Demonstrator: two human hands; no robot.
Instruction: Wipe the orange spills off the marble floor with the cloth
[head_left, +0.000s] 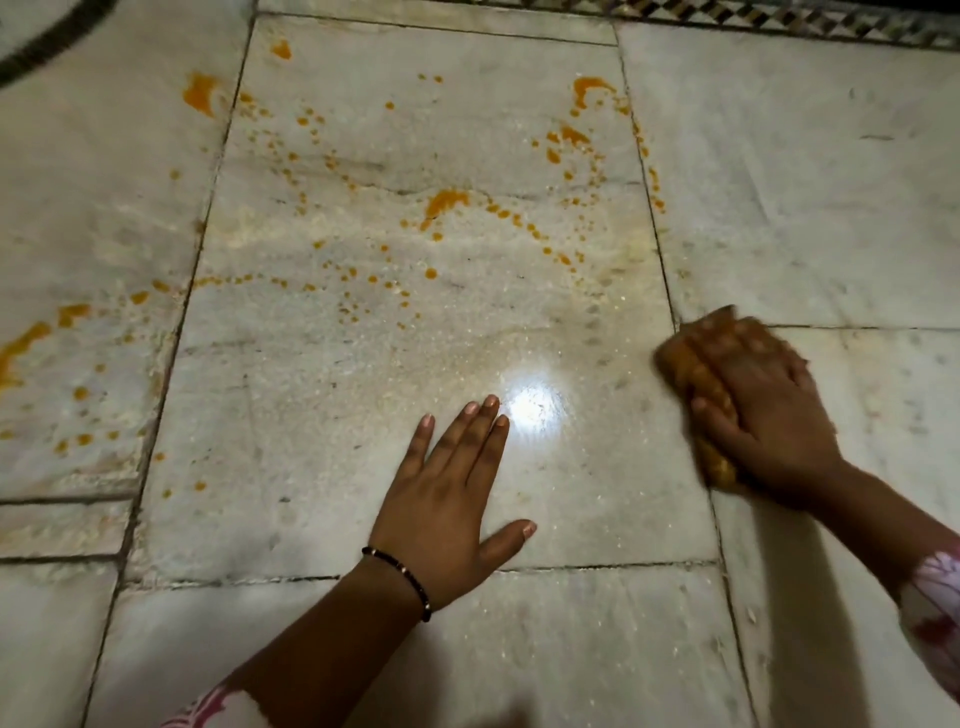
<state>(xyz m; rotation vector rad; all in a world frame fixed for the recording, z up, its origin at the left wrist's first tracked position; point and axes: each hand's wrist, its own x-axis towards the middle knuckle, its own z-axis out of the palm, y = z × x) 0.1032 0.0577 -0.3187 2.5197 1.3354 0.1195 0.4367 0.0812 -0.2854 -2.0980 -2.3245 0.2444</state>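
Two hands: both low over the marble floor, one bracing and one wiping
Left hand: laid flat on the middle slab, fingers straight and a little spread, thumb out to the side, holding nothing; it seems to serve as a prop for the body
Right hand: presses down on the cloth, fingers lying over its top, at the seam between the middle slab and the slab to the right
Cloth: bunched, stained orange, mostly under the right hand, with its edges showing on the far side, the left side and at the near corner by the wrist
Step in hand: mid-wipe, judging by the blur on the right hand and cloth; the near part of the middle slab looks dull and faintly smeared but free of orange
Orange spills: many blotches and drops across the far half of the middle slab, and more on the slab to the left, all well apart from the cloth
Next move: probably carry the cloth forward and leftward into the spattered zone, pressing firmly; a cleaner fold may be wise, as the cloth already looks loaded
Hard to make out: the fingertips on the cloth are blurred; a bright glare spot just beside the left fingers washes out that patch of floor; the leftmost spill is cut by the frame edge
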